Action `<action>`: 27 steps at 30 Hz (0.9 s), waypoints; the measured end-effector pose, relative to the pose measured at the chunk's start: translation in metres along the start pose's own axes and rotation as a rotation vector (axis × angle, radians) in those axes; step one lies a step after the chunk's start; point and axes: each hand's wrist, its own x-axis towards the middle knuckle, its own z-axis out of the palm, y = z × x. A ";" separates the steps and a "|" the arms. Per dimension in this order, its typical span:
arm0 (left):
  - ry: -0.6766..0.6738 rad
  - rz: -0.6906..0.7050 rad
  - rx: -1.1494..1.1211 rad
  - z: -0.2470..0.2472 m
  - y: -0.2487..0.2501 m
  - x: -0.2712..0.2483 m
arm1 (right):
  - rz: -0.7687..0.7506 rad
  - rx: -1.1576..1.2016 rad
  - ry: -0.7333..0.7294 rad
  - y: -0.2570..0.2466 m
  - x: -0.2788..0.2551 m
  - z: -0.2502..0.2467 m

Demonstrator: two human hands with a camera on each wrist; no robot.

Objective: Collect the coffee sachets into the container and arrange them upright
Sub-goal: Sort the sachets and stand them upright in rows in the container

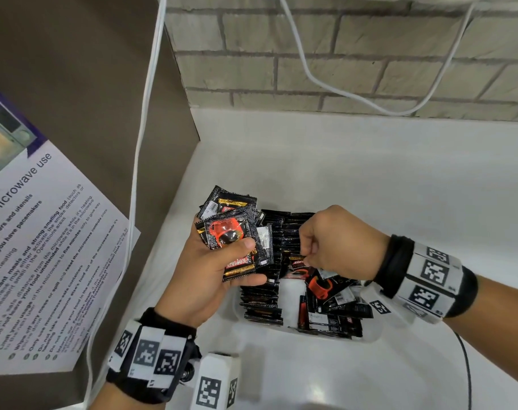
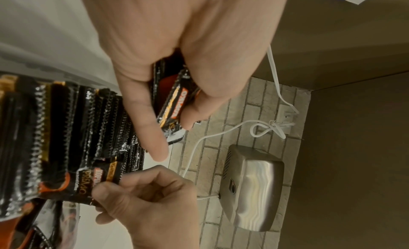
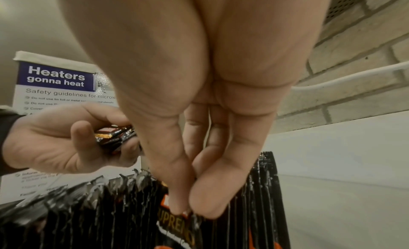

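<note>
The white counter point(image 1: 370, 173) ran off the frame on my right, and my forearms covered its near part. The container point(image 1: 373, 340) was hard to make out: only a pale, clear rim showed at its near edge, the rest hidden under packed black coffee sachets point(image 1: 284, 232) standing on edge in rows, with a few loose ones lying flat at the near right.

The head view showed the whole layout. The left wrist view alone showed a steel wall-mounted appliance point(image 2: 252, 186) and its white cable point(image 2: 199, 142) on the brick wall. The right wrist view alone showed the notice's point(image 3: 55, 88) heading about heaters; the head view cut that off.

My left hand point(image 1: 210, 276) hovered over the container's left edge, gripping a fanned stack of sachets point(image 1: 237, 235) between thumb and fingers. My right hand point(image 1: 334, 241), curled, pinched the top edge of one sachet point(image 1: 296, 263) among the rows, just beside the left hand. The right wrist view showed thumb and fingertip point(image 3: 205, 203) closed on that sachet's top seam.
</note>
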 end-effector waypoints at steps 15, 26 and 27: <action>-0.036 -0.008 0.046 0.004 -0.004 0.001 | -0.017 0.372 0.270 -0.017 -0.007 -0.023; -0.023 -0.040 0.007 0.022 0.001 -0.009 | 0.016 0.693 0.192 -0.016 -0.020 -0.017; -0.017 -0.042 -0.011 0.021 0.002 -0.009 | 0.021 0.707 0.185 -0.014 -0.022 -0.018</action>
